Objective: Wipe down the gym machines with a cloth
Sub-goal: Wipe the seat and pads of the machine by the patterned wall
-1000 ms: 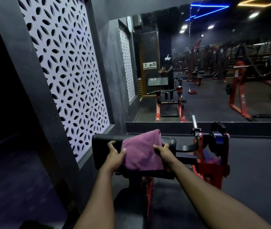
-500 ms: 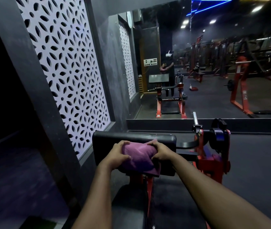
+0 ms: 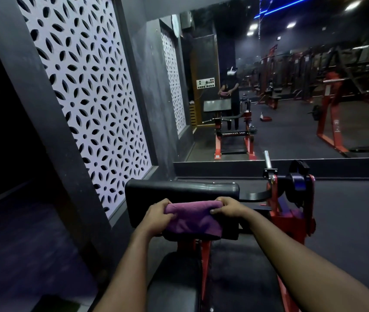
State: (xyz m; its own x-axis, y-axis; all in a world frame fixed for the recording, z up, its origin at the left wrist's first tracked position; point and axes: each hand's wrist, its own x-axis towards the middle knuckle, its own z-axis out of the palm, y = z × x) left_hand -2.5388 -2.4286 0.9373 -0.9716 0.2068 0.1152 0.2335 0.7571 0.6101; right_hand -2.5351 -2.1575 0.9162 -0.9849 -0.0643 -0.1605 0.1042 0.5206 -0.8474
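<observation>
two hands, left hand [image 3: 159,213] and right hand [image 3: 229,207], grip one purple cloth [image 3: 192,218].

Lettering: white brand text, mirror-reversed and only partly legible, apparently "RN FITNESS", on the black crossbar [image 3: 233,133] of the red machine reflected in the wall mirror [image 3: 314,97]; no other readable text.
</observation>
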